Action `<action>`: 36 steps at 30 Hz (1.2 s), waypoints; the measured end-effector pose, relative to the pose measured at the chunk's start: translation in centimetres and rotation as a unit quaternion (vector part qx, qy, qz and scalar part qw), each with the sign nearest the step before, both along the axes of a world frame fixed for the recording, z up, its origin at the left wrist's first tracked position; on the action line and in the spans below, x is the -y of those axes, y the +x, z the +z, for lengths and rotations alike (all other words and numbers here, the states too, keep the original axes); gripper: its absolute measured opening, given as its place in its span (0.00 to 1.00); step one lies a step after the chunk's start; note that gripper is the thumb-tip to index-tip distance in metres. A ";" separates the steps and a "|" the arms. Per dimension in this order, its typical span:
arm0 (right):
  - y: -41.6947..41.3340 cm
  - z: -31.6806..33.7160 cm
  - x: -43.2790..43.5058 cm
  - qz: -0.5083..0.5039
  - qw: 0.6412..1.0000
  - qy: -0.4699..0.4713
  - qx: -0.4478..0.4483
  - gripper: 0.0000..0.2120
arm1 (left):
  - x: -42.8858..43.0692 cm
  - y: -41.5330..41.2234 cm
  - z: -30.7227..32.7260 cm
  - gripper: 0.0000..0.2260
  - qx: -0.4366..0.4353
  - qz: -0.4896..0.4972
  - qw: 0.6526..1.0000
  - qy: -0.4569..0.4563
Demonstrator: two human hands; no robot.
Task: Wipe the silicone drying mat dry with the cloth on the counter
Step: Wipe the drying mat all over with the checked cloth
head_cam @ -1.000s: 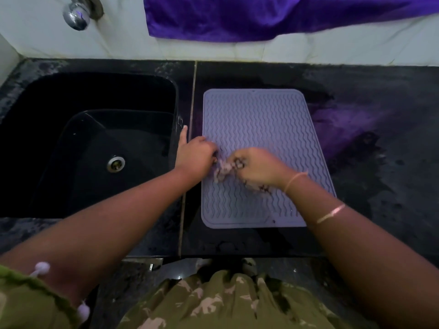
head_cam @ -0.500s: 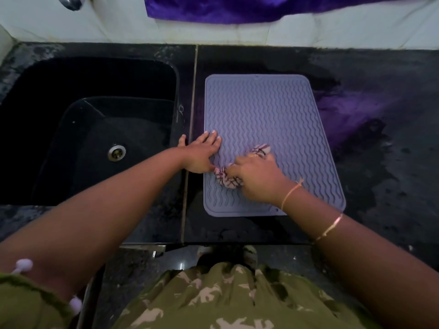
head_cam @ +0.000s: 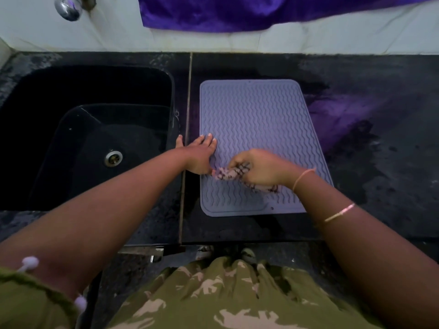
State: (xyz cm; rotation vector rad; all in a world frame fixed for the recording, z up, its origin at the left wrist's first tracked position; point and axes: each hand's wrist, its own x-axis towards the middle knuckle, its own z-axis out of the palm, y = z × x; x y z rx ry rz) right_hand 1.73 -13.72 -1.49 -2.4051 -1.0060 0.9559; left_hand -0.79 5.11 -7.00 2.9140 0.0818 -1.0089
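Mat [head_cam: 256, 119]: lilac-grey, wavy ribs; lies flat on the black counter [head_cam: 380, 174].
Cloth [head_cam: 225, 174]: checked, bunched up; sits on the mat's near half, toward its left edge.
Right hand [head_cam: 261, 166]: curls round the cloth, presses it onto the mat.
Left hand [head_cam: 202, 155]: fingers straight and slightly spread, flat across the mat's left edge; thumb off the mat, on the counter.
Sink [head_cam: 171, 91]: black, just left of the mat; drain [head_cam: 113, 158] at its bottom.
Tap [head_cam: 69, 7]: on the wall, well left of the mat, beyond the sink.
Purple fabric [head_cam: 237, 15]: hangs on the wall behind the mat.
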 end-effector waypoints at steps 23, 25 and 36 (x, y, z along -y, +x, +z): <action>3.9 0.3 2.5 -0.146 0.986 0.078 -0.007 0.12 | 1.0 0.6 1.9 0.43 0.011 -0.068 0.994 0.083; 5.3 0.9 2.5 -0.248 0.953 0.163 -0.064 0.13 | 0.8 1.4 2.7 0.42 -0.014 -0.050 0.997 0.055; 13.4 1.4 -3.3 -0.434 0.692 0.441 -0.371 0.16 | -2.0 9.8 4.7 0.39 0.026 0.024 0.999 0.024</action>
